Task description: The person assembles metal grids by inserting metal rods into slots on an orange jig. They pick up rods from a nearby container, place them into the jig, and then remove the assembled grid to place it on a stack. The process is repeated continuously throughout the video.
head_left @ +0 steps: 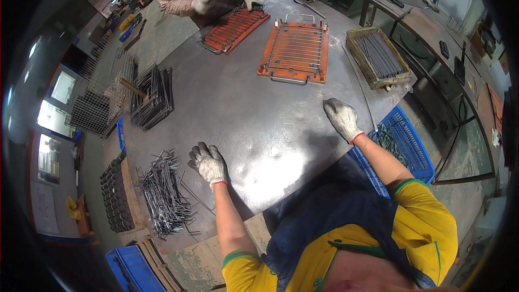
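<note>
My left hand (208, 163), in a grey knit glove, rests fingers apart on the steel table (243, 103), holding nothing. It lies just right of a heap of bent metal wire pieces (164, 193). My right hand (342, 118), also gloved, lies flat and spread on the table near its right edge, empty. A thin metal rod (359, 84) lies on the table just beyond it. Farther ahead sits an orange jig with a wire rack (295, 51) on it.
Another person at the far side works with gloved hands (251, 0) on a second orange jig (235, 30). A box of straight rods (378, 57) stands at right, a blue crate (403, 146) below it, and stacked wire frames (151, 97) and mesh baskets (100, 103) at left.
</note>
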A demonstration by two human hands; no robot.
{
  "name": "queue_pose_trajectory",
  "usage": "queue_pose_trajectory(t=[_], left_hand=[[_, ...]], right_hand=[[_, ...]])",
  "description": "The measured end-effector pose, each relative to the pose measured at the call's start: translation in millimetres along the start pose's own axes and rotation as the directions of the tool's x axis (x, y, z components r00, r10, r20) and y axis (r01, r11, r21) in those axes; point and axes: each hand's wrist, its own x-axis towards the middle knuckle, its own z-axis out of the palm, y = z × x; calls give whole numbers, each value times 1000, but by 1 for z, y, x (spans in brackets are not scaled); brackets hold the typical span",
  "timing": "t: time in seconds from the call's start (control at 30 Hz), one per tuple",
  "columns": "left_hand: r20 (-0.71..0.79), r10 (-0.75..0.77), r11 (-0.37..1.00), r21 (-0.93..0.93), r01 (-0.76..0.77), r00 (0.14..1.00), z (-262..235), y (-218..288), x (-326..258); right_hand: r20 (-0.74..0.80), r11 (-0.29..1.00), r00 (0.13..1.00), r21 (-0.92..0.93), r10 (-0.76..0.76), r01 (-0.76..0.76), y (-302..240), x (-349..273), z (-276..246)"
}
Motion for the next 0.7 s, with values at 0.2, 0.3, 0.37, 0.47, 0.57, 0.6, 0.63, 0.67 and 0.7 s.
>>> queue_pose_trajectory(t=[0.2,0.3,0.37,0.47,0.57,0.6,0.63,0.67,0.7], left_hand=[[-8,2,1000,-10,-2,1000,-3,0,1],[-13,12,1000,-2,-12,1000,-4,1,2],[-7,15,1000,3,-15,1000,-3,1,2],[35,3,1000,-1,-3,999,-6,4,2],[19,13,1000,-1,-13,1000,-4,1,2],[21,11,1000,-1,-11,1000,-4,1,2],[23,9,1000,-1,-9,1000,-4,1,2],[26,8,1000,0,-8,1000,-4,1,2],[26,5,1000,2,-5,1000,-4,1,2]], right_hand=[[-34,999,999,37,-5,6,0,1,2],[-41,998,999,55,-4,7,0,0,2],[-36,999,999,45,-17,19,2,0,2],[-27,999,999,19,-36,37,6,0,5],[-15,999,998,1,-54,54,7,0,6],[-9,998,998,-12,-70,70,7,-1,5],[-3,996,996,-25,-85,85,7,-1,4],[7,998,998,-15,-63,63,6,-1,3],[15,999,999,-5,-42,42,4,1,3]])
